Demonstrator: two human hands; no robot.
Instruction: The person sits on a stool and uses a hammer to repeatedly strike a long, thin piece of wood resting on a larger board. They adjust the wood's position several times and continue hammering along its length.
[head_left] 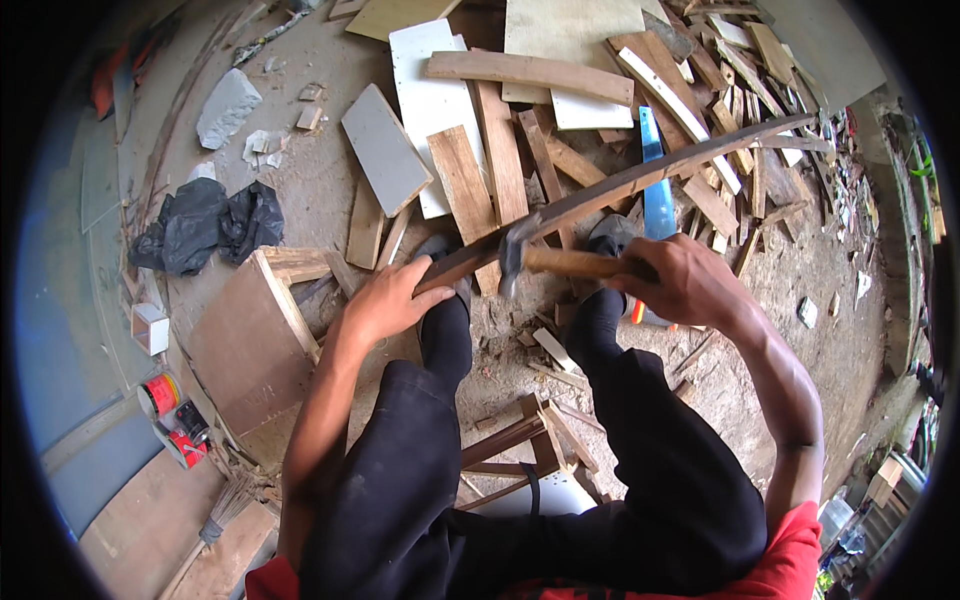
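My left hand (388, 300) grips the near end of a long, curved wooden strip (640, 180) that runs up and to the right over the scrap pile. My right hand (685, 282) is closed around the wooden handle of a claw hammer (530, 255). The hammer's metal head rests against the strip just right of my left hand. My legs in black trousers frame a small wooden stool (530, 445) below the hands.
Several planks, white boards (430, 100) and offcuts lie scattered ahead on the dirt floor. A blue strip (656, 190) lies by my right foot. A brown wooden box frame (255, 340), black plastic bags (205, 225) and red cans (165, 395) are at left.
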